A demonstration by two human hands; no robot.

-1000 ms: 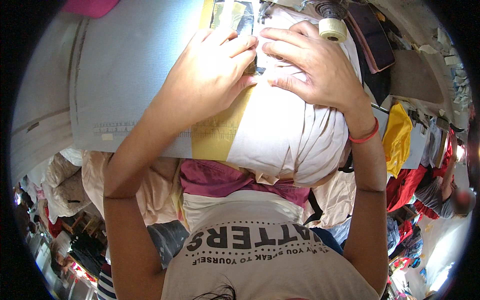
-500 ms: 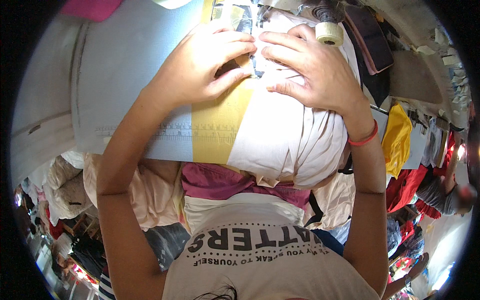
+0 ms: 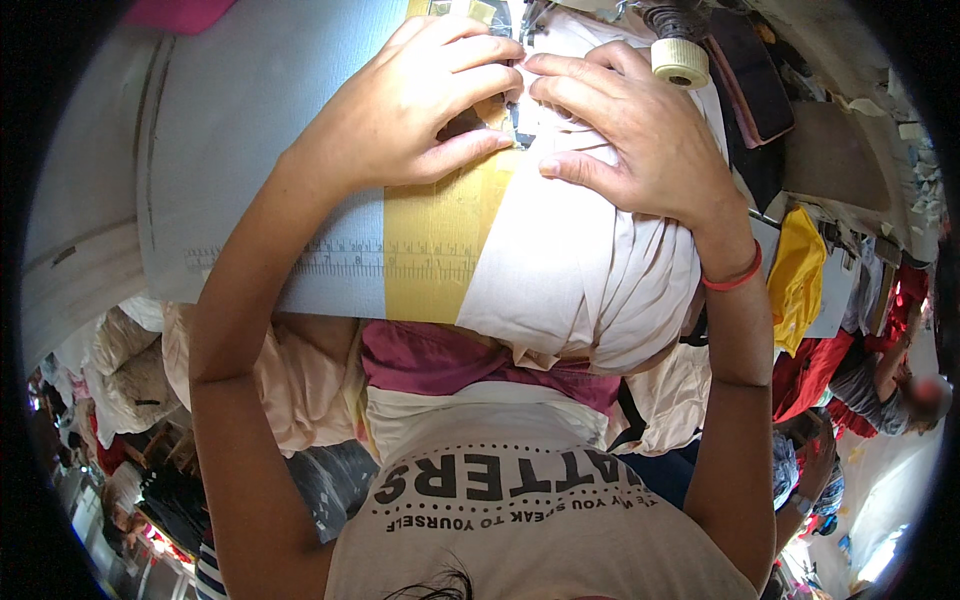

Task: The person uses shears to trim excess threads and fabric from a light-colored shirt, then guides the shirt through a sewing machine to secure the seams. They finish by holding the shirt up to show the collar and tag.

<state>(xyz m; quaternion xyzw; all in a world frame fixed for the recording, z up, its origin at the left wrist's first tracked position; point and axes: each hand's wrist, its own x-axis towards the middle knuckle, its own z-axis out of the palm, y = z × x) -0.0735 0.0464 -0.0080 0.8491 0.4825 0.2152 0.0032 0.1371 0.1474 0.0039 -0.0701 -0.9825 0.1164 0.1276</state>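
Closest to me is a pale shirt (image 3: 450,560), then plum cloth (image 3: 430,355) across the lap. Beyond it the pale cloth (image 3: 560,270) lies over the right front of the blue-grey table (image 3: 260,120), beside a yellow strip (image 3: 430,265), and runs up under my right hand (image 3: 640,130). That hand is spread, thumb apart from its fingers, fingertips on the cloth; I can't tell how hard they press. My left hand (image 3: 425,105) is half open, its fingertips nearly meeting the right's. A second ago its fingers were folded in; now they reach straighter and a gap shows above the thumb. Whether they pinch cloth, I can't tell. The cloth has barely shifted, so I judge the right hand is what steadies it. Farther off hang a cream knob (image 3: 680,62) and yellow cloth (image 3: 795,270); a co-worker (image 3: 880,390) sits beyond.
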